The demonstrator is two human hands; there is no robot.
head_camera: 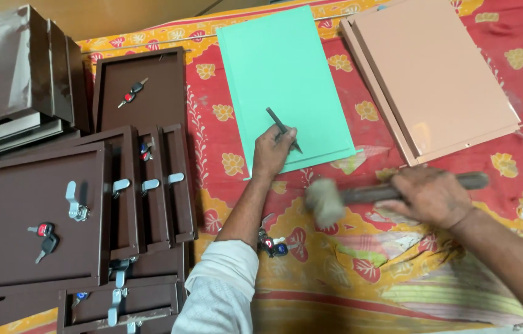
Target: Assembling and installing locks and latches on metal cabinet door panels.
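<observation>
Floral cloth [348,260] under green panel [280,74].

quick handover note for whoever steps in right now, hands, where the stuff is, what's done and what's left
Left hand: holds a thin dark punch tip-down on the green metal panel, near its lower edge.
Right hand: grips a hammer, head blurred and off the punch.
Green panel lies flat on the patterned red and yellow cloth; a peach panel lies beside it to the right.
Brown door panels with fitted locks and keys are stacked at left.
Done: cannot tell whether any mark is on the green panel.
Left: the green and peach panels show no lock.
</observation>
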